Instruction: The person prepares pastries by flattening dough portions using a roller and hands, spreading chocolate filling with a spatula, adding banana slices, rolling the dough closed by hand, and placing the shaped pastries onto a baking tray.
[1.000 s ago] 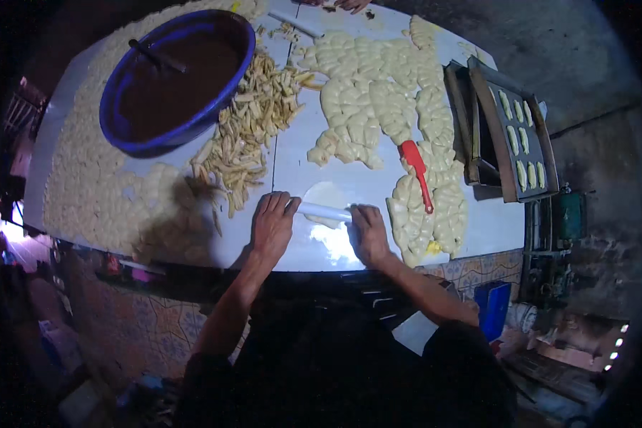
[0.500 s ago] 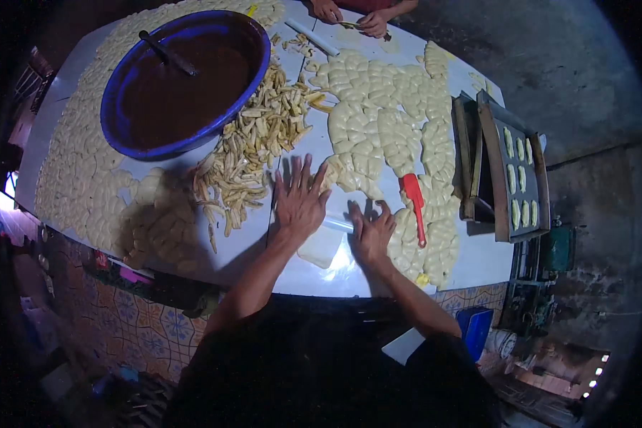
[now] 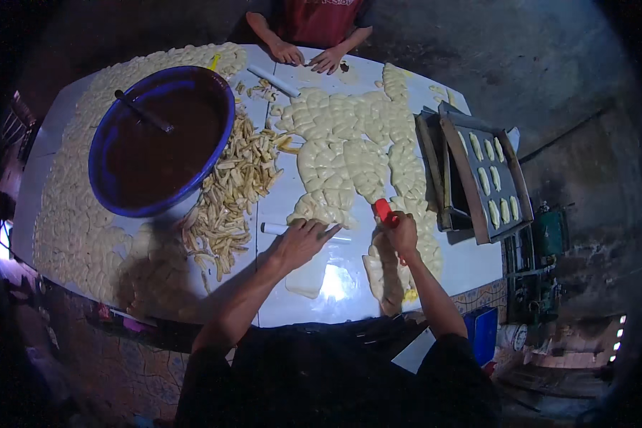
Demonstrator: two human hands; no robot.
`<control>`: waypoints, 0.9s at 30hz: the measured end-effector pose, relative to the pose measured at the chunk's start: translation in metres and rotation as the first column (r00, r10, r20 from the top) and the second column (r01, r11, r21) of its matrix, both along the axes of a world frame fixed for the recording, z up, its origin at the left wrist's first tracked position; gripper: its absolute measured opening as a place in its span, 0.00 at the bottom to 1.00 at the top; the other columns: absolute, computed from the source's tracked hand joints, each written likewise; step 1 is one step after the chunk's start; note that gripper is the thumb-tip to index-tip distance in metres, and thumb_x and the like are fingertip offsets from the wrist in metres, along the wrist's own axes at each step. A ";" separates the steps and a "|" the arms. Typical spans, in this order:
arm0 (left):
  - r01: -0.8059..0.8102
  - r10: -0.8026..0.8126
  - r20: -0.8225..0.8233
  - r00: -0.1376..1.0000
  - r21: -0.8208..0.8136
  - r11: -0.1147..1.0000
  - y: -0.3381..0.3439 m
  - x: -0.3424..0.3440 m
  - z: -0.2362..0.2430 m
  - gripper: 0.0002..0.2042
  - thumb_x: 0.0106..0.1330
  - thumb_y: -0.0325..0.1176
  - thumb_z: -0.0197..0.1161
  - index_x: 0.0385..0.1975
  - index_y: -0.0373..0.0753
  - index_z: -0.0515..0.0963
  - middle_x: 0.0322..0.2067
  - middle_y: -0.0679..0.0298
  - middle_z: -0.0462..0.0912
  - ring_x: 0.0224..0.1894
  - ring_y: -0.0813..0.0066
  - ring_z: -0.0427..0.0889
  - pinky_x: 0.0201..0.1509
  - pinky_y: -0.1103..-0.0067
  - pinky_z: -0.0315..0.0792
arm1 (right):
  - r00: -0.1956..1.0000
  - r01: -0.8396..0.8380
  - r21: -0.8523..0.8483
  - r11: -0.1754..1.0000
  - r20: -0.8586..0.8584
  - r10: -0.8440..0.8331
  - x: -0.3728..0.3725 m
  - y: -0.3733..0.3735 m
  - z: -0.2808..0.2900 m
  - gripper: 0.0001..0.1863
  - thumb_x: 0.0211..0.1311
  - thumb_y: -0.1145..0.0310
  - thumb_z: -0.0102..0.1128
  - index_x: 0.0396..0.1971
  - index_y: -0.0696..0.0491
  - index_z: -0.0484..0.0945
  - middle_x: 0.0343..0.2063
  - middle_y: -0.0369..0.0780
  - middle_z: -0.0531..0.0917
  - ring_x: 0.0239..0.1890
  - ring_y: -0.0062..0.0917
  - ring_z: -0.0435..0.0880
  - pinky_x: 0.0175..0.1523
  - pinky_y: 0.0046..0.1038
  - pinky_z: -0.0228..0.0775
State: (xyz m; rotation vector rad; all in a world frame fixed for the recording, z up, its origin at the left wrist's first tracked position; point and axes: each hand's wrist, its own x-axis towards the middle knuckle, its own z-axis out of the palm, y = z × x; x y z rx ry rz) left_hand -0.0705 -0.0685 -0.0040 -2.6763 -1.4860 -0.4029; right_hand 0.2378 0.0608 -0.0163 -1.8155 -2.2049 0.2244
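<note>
Fingers of the right hand (image 3: 404, 232) gripped a red plastic scraper (image 3: 383, 207); those of the left hand (image 3: 302, 243) lay spread on a white cylindrical rolling pin (image 3: 272, 229) near a thin pale dough sheet (image 3: 305, 282). Brownish strips (image 3: 233, 185) and a round blue basin (image 3: 146, 207) crowded the left; lettering (image 3: 329, 2) marked a co-worker's dark-red shirt (image 3: 319, 26).

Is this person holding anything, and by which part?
The right grip is at the red scraper, near where blade meets handle; whether it's held is unclear. The left grip rests midway along the white rod, not clearly holding it.
</note>
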 end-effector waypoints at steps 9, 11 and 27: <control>-0.726 0.715 0.455 0.530 -0.192 0.660 -0.139 -0.050 0.016 0.31 0.61 0.28 0.67 0.68 0.46 0.70 0.46 0.51 0.77 0.48 0.48 0.77 0.56 0.56 0.70 | 0.742 -0.283 -0.311 0.907 -0.670 0.002 -0.052 0.005 0.060 0.18 0.72 0.67 0.60 0.56 0.59 0.71 0.31 0.40 0.85 0.27 0.24 0.86 0.27 0.26 0.77; -0.689 0.767 0.412 0.492 -0.354 0.633 -0.161 -0.053 0.003 0.29 0.57 0.30 0.70 0.62 0.48 0.76 0.41 0.54 0.76 0.48 0.54 0.77 0.52 0.60 0.72 | 0.790 -0.470 -0.450 0.759 -0.598 0.134 -0.138 -0.002 0.134 0.16 0.78 0.67 0.50 0.58 0.59 0.71 0.30 0.37 0.80 0.23 0.19 0.82 0.24 0.24 0.73; -0.598 0.567 0.718 0.405 -0.262 0.758 -0.180 -0.042 -0.022 0.37 0.54 0.24 0.58 0.71 0.44 0.66 0.49 0.48 0.73 0.51 0.47 0.74 0.54 0.58 0.72 | -0.053 -0.799 -0.590 0.112 0.255 0.965 -0.558 -0.013 0.149 0.09 0.49 0.71 0.65 0.30 0.59 0.83 0.29 0.49 0.86 0.37 0.42 0.89 0.39 0.44 0.78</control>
